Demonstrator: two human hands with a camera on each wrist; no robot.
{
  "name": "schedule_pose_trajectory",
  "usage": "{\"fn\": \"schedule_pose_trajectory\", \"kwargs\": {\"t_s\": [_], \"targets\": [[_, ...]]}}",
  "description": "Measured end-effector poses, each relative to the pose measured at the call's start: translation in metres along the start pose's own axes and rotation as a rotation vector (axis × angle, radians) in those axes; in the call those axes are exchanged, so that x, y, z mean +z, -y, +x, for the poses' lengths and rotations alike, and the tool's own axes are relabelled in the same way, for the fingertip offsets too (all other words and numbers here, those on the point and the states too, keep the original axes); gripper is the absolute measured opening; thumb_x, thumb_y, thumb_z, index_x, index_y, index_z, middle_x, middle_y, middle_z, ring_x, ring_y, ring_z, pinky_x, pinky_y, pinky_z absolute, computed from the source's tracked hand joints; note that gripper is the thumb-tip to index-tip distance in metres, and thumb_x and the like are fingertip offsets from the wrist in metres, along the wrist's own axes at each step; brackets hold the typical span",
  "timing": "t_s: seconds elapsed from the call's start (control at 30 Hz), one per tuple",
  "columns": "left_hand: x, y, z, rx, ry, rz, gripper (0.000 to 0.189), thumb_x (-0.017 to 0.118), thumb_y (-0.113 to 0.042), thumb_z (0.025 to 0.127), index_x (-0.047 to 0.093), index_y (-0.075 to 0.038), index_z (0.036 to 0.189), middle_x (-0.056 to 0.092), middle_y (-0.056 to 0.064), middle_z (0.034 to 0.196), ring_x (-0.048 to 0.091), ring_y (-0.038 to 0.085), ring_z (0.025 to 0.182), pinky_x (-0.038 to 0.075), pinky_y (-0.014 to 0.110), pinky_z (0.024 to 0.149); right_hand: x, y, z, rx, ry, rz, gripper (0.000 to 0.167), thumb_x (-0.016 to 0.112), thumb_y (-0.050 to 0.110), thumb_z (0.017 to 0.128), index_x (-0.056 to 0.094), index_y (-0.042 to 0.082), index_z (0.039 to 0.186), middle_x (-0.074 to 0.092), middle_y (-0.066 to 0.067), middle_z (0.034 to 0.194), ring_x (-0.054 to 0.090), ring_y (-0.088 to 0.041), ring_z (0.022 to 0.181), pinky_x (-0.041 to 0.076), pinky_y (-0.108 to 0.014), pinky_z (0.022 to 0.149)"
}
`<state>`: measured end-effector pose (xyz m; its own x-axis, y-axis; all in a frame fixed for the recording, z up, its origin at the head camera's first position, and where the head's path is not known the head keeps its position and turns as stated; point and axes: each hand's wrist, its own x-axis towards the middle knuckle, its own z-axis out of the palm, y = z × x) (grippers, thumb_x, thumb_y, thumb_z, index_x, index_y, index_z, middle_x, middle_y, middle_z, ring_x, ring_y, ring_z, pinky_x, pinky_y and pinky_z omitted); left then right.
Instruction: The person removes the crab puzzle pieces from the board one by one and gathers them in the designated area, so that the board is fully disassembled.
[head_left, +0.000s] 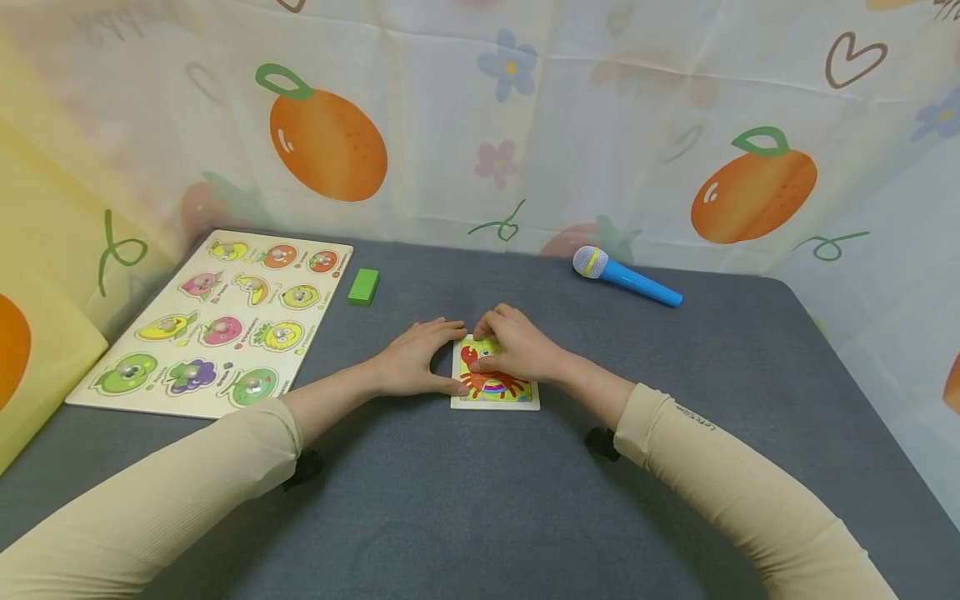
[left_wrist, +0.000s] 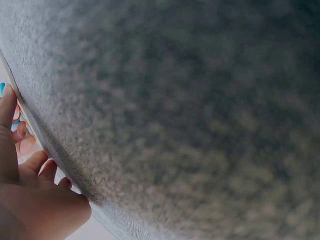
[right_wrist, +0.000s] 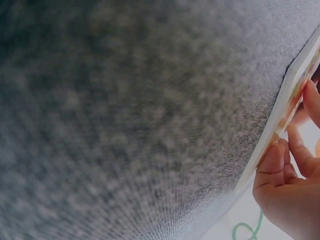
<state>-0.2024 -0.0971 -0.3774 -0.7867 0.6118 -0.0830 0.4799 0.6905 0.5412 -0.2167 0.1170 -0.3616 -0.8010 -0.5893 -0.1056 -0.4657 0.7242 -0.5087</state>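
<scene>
A small square crab puzzle (head_left: 496, 406) with a pale frame lies flat on the table, showing a red crab on yellow. My left hand (head_left: 408, 362) rests at its left side, thumb at the lower left edge and fingers stretched towards the upper left corner. From the right, my right hand (head_left: 521, 343) reaches over the puzzle; its thumb touches the crab picture and its bent fingers touch near the top edge. In the right wrist view the puzzle (right_wrist: 285, 107) appears edge-on, with the thumb and fingers apart on it. No loose piece shows between them.
A fruit peg board (head_left: 168, 333) with several knobbed pieces lies at the left of the dark table (head_left: 480, 517). Beside it is a green block (head_left: 363, 287). A blue toy microphone (head_left: 630, 277) lies at the back right, before a printed curtain (head_left: 435, 100).
</scene>
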Motion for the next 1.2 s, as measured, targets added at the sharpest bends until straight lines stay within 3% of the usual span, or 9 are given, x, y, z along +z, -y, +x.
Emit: {"fn": "schedule_pose_trajectory", "kwargs": {"t_s": [0.23,0.43,0.83,1.2], "targets": [[0.0014,0.0014,0.0008,-0.01,0.002,-0.014,0.087,0.077,-0.046,0.082,0.042,-0.005,0.149,0.036,0.014,0.16,0.02,0.039,0.154,0.014,0.063,0.123,0.0008,0.003,-0.0009,0.008,0.001,0.015,0.037,0.073,0.026,0.09,0.061,0.003,0.116,0.055,-0.013,0.119,0.05,-0.026,0.11,0.045,-0.041,0.1],[-0.0001,-0.0007,-0.0003,-0.002,0.0,-0.009,0.085,0.077,-0.045,0.082,0.042,-0.004,0.148,0.037,0.016,0.159,0.022,0.041,0.152,0.015,0.065,0.122,-0.0003,0.0028,-0.0021,0.052,-0.015,0.012,0.043,0.075,0.03,0.087,0.06,0.003,0.116,0.055,-0.013,0.119,0.051,-0.024,0.108,0.047,-0.039,0.099],[0.0019,0.0005,0.0003,-0.015,0.0,-0.009,0.087,0.077,-0.046,0.082,0.042,-0.004,0.149,0.036,0.014,0.16,0.022,0.039,0.153,0.015,0.063,0.123,-0.001,0.0029,-0.0011,0.019,0.0,-0.034,0.044,0.074,0.032,0.088,0.059,0.002,0.116,0.055,-0.014,0.119,0.049,-0.025,0.106,0.045,-0.038,0.095],[0.0016,0.0002,0.0002,-0.006,-0.003,-0.008,0.086,0.077,-0.045,0.082,0.042,-0.004,0.149,0.037,0.014,0.16,0.022,0.04,0.153,0.015,0.063,0.123,0.0006,0.002,-0.0008,0.025,0.0,-0.015,0.046,0.074,0.031,0.089,0.058,0.0,0.118,0.053,-0.015,0.122,0.047,-0.028,0.111,0.043,-0.041,0.1]]}}
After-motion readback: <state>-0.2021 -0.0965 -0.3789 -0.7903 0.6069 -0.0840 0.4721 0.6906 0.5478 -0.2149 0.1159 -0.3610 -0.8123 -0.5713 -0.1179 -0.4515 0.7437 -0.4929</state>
